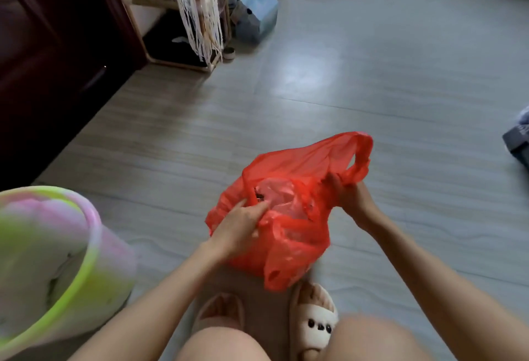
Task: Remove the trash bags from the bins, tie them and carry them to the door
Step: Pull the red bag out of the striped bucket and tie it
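While crouched over grey wood-grain floor (177, 143), held thin crinkled red trash bag (289, 234) before slippers (312, 320); left hand (240, 229) grip pinched its mouth, right hand (347, 197) grip closed round a handle; glossy green-pink bin (94, 249) just left, nothing between
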A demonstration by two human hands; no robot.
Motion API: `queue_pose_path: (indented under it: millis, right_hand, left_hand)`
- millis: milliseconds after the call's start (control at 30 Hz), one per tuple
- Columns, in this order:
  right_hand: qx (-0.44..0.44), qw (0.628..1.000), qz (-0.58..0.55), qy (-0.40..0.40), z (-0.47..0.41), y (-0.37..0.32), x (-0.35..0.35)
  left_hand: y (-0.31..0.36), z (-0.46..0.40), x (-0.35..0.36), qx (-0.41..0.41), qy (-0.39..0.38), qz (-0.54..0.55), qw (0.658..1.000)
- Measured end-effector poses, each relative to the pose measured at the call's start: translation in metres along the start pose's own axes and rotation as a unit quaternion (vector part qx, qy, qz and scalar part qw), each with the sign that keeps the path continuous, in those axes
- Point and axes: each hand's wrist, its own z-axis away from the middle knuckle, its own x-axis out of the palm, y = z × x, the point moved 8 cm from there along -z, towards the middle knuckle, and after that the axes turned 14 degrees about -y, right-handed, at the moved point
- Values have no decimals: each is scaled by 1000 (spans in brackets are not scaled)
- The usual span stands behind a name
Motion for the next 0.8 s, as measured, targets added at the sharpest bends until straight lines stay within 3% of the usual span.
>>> queue_pose_path:
  millis: [100,233,300,467,500,533,600,633,700,767,800]
  right_hand:
    - [10,992,-124,27,-13,-6,-5]
    - [13,984,-175,27,-40,-17,-5]
    - [31,978,-206,32,-56,-16,-3]
    - [60,945,-321,31,-83,1,10]
    - [57,935,-350,17,-88,3,14]
    - [54,931,-360,-2,-91,5,16]
    - [27,939,-339,-52,-98,3,16]
    - [18,943,-323,-76,-100,0,18]
    - [12,973,-211,-95,-99,-3,16]
    - [-2,997,-50,-54,-99,-7,9]
    - [-2,999,-22,-25,-97,-6,4]
  left_hand:
    - [-30,-11,-30,-105,86,237,962]
    - [-47,-24,-51,-168,179,514,822]
    - [-38,-34,-58,-119,164,605,770]
    - [-42,-44,-72,-69,67,720,687]
    - [-51,-44,-74,-77,66,709,698]
    - [-64,-40,-71,-99,50,662,741]
    - [-88,-37,-60,-167,-24,447,878]
    - [-99,-38,-54,-182,-51,316,930]
    - [-106,-40,-53,-172,-33,146,974]
    - [-106,-41,-62,-133,35,57,989]
    - [-105,-41,-66,-121,63,34,990]
